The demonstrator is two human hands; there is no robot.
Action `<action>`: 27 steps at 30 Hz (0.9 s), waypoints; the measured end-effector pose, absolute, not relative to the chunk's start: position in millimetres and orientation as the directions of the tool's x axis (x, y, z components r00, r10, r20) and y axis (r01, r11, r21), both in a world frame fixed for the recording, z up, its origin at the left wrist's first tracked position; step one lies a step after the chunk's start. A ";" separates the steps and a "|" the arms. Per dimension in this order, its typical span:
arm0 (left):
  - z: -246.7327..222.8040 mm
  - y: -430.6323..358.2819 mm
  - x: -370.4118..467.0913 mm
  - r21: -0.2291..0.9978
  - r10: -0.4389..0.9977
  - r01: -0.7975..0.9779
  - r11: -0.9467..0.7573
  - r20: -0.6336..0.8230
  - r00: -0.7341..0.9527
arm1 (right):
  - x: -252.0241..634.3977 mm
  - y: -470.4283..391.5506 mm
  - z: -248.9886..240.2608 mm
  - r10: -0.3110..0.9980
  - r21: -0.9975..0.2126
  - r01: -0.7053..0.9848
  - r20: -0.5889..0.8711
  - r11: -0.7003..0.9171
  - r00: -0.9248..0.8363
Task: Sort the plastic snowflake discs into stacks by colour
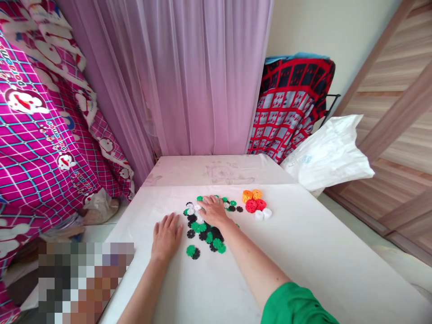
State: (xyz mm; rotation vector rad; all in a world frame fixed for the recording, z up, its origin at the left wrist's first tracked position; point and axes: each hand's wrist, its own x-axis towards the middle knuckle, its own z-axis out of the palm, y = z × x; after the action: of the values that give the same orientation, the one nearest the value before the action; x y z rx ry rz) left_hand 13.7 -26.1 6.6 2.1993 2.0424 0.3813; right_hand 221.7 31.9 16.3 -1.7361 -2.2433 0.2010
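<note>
My left hand (166, 237) lies flat on the white table, fingers spread, just left of a loose pile of small notched plastic discs. Over the far part of that pile reaches my right hand (212, 210), its fingers stretched out on or just above the discs. Around it are green discs (199, 227), black discs (191, 234) and white discs (191, 209), mixed and overlapping. Whether a disc is under my right fingers is hidden. Nearer me, a green disc (191, 250) overlaps a black disc (195, 254), apart from the pile.
Right of the pile stand stacks of orange discs (247, 195), red discs (251, 206) and white discs (267, 213). A white plastic bag (332, 153) hangs at the table's (286, 252) right edge. Purple curtains (205, 81) hang behind, a patterned pink cloth (50, 117) at left.
</note>
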 end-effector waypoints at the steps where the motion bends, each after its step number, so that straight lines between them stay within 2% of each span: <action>1: 7.1 -23.3 15.7 0.262 0.992 0.960 -0.099 0.098 0.076 | 224.3 23.6 14.2 0.962 -0.287 0.923 0.167 0.257 -0.216; 7: 12.8 1.0 44.0 0.314 0.987 0.936 -0.158 0.040 0.154 | 237.7 -13.5 5.5 0.928 -0.354 0.889 0.329 0.292 -0.174; 9: 12.3 4.9 53.3 0.341 0.971 0.910 -0.234 0.043 0.233 | 246.1 -20.1 0.7 0.890 -0.453 0.830 0.445 0.324 -0.104; 12: 7.6 2.7 59.6 0.431 0.924 0.827 -0.361 0.044 0.380 | 263.6 -28.3 -9.3 0.806 -0.688 0.659 0.554 0.304 0.207; 15: 3.8 1.0 58.4 0.502 0.896 0.761 -0.410 0.065 0.440 | 278.1 -34.6 -18.2 0.735 -0.875 0.428 0.442 0.227 0.514; 17: 4.7 7.5 57.4 0.491 0.925 0.793 -0.361 0.085 0.369 | 282.5 -37.2 -21.4 0.710 -0.929 0.308 0.358 0.205 0.606; 19: 8.1 21.3 59.2 0.449 0.958 0.848 -0.281 0.075 0.278 | 283.6 -39.0 -23.1 0.707 -0.949 0.235 0.313 0.210 0.634; 21: 11.8 38.7 65.6 0.422 0.965 0.871 -0.253 0.049 0.257 | 283.6 -40.3 -24.3 0.722 -0.958 0.196 0.287 0.210 0.630; 27: 13.9 63.4 103.0 0.462 0.892 0.791 -0.402 0.005 0.451 | 286.0 -39.7 -25.8 0.772 -0.965 0.188 0.257 0.181 0.581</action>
State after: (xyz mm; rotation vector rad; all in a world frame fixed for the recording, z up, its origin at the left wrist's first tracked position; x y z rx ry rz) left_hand 103.0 63.4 13.9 2.3122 1.4199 0.3536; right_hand 286.0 -39.7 -25.8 -1.3598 -0.9060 0.5045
